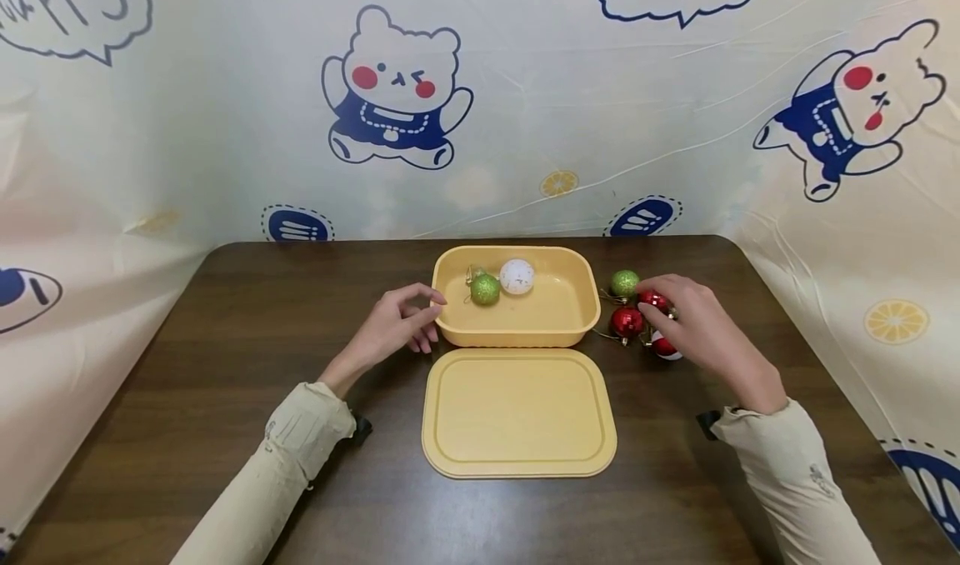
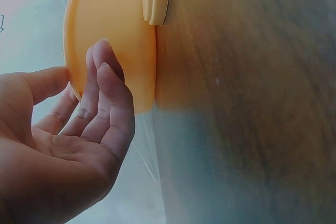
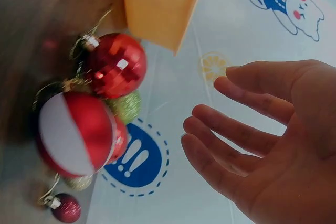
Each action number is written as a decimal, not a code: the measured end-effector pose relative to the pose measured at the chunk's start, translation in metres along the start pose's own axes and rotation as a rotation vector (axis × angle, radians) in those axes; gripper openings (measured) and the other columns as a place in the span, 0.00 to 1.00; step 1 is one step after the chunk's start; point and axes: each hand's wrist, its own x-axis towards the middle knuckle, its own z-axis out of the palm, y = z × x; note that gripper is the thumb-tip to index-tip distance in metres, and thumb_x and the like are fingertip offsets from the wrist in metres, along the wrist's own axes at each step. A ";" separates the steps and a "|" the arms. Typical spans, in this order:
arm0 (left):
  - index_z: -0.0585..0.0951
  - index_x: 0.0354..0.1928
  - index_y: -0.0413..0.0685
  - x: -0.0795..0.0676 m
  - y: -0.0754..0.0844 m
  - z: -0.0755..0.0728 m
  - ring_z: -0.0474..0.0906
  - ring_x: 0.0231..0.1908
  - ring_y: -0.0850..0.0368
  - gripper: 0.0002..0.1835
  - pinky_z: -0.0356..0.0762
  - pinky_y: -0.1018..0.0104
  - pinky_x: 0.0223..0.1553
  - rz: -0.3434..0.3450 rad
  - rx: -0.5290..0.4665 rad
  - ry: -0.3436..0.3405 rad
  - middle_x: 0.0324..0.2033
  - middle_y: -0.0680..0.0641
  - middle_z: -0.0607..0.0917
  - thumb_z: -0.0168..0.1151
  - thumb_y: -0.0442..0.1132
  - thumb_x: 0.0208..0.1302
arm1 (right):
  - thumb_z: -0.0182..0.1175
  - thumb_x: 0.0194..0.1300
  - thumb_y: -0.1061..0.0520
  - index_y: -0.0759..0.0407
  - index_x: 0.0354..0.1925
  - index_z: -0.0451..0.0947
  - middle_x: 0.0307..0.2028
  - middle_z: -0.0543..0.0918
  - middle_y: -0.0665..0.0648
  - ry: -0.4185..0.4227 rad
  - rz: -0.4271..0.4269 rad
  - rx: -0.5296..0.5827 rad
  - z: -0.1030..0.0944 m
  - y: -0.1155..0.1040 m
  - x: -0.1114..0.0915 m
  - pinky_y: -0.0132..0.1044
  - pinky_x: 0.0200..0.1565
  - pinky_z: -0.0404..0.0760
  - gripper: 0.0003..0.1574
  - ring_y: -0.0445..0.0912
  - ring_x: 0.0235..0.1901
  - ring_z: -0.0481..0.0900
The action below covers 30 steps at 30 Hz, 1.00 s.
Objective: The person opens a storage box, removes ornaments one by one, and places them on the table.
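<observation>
A yellow plastic box (image 1: 517, 339) stands on the table with a green glitter ball ornament (image 1: 485, 290) and a white speckled ball (image 1: 517, 277) in it. My left hand (image 1: 396, 319) touches the box's left end, its fingers loosely bent along the outer wall (image 2: 139, 51). To the right of the box lies a group of Christmas balls: a green glitter one (image 1: 624, 283), a faceted red one (image 3: 118, 65), and a red-and-white one (image 3: 79, 134). Above this group hovers my right hand (image 1: 693, 319), fingers spread and relaxed, holding nothing; it partly hides the balls in the head view.
Directly in front of the box lies its flat yellow lid (image 1: 519, 415). A small dark red glitter ball (image 3: 66, 208) sits among the ornaments. The brown wooden table (image 1: 225, 365) is backed by a printed curtain (image 1: 517, 115) with cartoon bears.
</observation>
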 end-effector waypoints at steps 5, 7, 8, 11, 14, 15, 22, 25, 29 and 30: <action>0.77 0.56 0.39 -0.001 -0.001 0.000 0.82 0.23 0.40 0.17 0.83 0.51 0.25 0.010 -0.004 0.004 0.25 0.34 0.85 0.59 0.42 0.73 | 0.63 0.68 0.62 0.65 0.52 0.80 0.53 0.81 0.67 -0.011 -0.014 0.019 0.003 -0.010 0.011 0.61 0.57 0.76 0.15 0.61 0.56 0.77; 0.77 0.56 0.39 0.000 -0.002 0.000 0.82 0.23 0.39 0.16 0.83 0.51 0.25 0.010 -0.008 0.002 0.25 0.34 0.85 0.59 0.41 0.74 | 0.62 0.69 0.62 0.64 0.53 0.80 0.54 0.81 0.66 -0.012 -0.025 0.030 0.006 -0.015 0.016 0.60 0.57 0.76 0.15 0.61 0.56 0.77; 0.77 0.56 0.39 0.000 -0.002 0.000 0.82 0.23 0.39 0.16 0.83 0.51 0.25 0.010 -0.010 0.002 0.26 0.34 0.85 0.58 0.41 0.74 | 0.62 0.69 0.61 0.64 0.53 0.80 0.54 0.81 0.66 -0.012 -0.033 0.036 0.007 -0.018 0.019 0.60 0.57 0.76 0.15 0.61 0.56 0.77; 0.77 0.57 0.39 0.000 -0.002 0.000 0.82 0.23 0.38 0.15 0.83 0.49 0.25 0.004 -0.016 0.001 0.26 0.33 0.84 0.58 0.40 0.74 | 0.60 0.70 0.60 0.64 0.54 0.79 0.55 0.80 0.65 -0.021 -0.051 0.050 0.011 -0.027 0.028 0.59 0.58 0.75 0.16 0.60 0.57 0.76; 0.77 0.57 0.41 0.000 -0.001 0.000 0.82 0.25 0.34 0.15 0.83 0.45 0.27 -0.003 -0.024 -0.001 0.28 0.30 0.84 0.57 0.39 0.75 | 0.60 0.71 0.60 0.65 0.56 0.78 0.56 0.80 0.66 -0.038 -0.078 0.051 0.017 -0.037 0.039 0.58 0.59 0.75 0.17 0.59 0.58 0.75; 0.77 0.57 0.41 0.000 -0.001 0.000 0.82 0.25 0.32 0.14 0.83 0.43 0.27 -0.005 -0.026 -0.003 0.28 0.29 0.84 0.56 0.39 0.75 | 0.60 0.71 0.60 0.66 0.56 0.78 0.56 0.80 0.66 -0.044 -0.088 0.052 0.019 -0.040 0.042 0.58 0.59 0.75 0.18 0.59 0.58 0.75; 0.78 0.55 0.42 -0.007 0.017 -0.001 0.80 0.29 0.25 0.12 0.81 0.38 0.31 -0.020 -0.020 -0.012 0.30 0.25 0.83 0.55 0.38 0.75 | 0.60 0.70 0.61 0.66 0.55 0.78 0.55 0.81 0.66 -0.071 -0.121 0.083 0.036 -0.061 0.064 0.56 0.57 0.76 0.18 0.60 0.55 0.78; 0.78 0.54 0.40 -0.012 0.027 -0.002 0.80 0.28 0.25 0.11 0.82 0.39 0.31 -0.011 -0.024 -0.012 0.29 0.26 0.83 0.56 0.37 0.75 | 0.61 0.70 0.61 0.67 0.56 0.78 0.55 0.81 0.65 -0.087 -0.138 0.103 0.045 -0.067 0.073 0.56 0.58 0.76 0.18 0.61 0.55 0.78; 0.78 0.53 0.39 -0.014 0.030 -0.001 0.80 0.27 0.27 0.11 0.83 0.42 0.29 0.002 -0.036 -0.012 0.28 0.26 0.83 0.56 0.35 0.74 | 0.61 0.69 0.62 0.68 0.55 0.78 0.54 0.82 0.66 -0.094 -0.182 0.090 0.058 -0.071 0.084 0.55 0.60 0.74 0.18 0.60 0.56 0.78; 0.78 0.53 0.39 -0.014 0.029 -0.001 0.80 0.27 0.27 0.11 0.83 0.43 0.28 0.006 -0.039 -0.013 0.28 0.27 0.83 0.56 0.35 0.74 | 0.62 0.69 0.62 0.69 0.55 0.78 0.54 0.82 0.66 -0.093 -0.190 0.084 0.061 -0.072 0.087 0.55 0.61 0.73 0.18 0.61 0.57 0.77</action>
